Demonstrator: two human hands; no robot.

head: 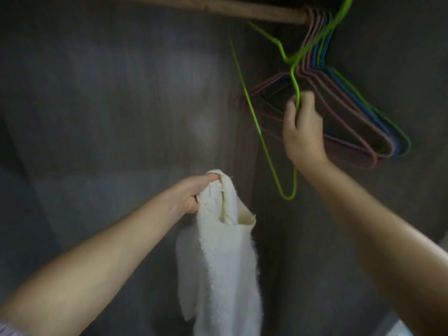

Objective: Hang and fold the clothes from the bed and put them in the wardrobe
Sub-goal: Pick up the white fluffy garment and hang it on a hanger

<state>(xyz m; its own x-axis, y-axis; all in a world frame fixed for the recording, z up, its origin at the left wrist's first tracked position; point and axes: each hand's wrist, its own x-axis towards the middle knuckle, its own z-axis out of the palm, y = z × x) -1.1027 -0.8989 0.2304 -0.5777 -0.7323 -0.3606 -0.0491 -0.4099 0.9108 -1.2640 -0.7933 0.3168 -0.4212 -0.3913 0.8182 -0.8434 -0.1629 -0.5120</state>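
Cream garment [223, 258] is hanging limp and light, left hand [194, 192] pinching its top edge; right hand [301, 127] is gripping a springy green hanger [264, 146]; shoulders suit holding.

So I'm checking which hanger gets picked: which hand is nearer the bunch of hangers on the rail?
Right. The right hand grips a green hanger just in front of the bunch of hangers; the left hand is lower, holding the white garment.
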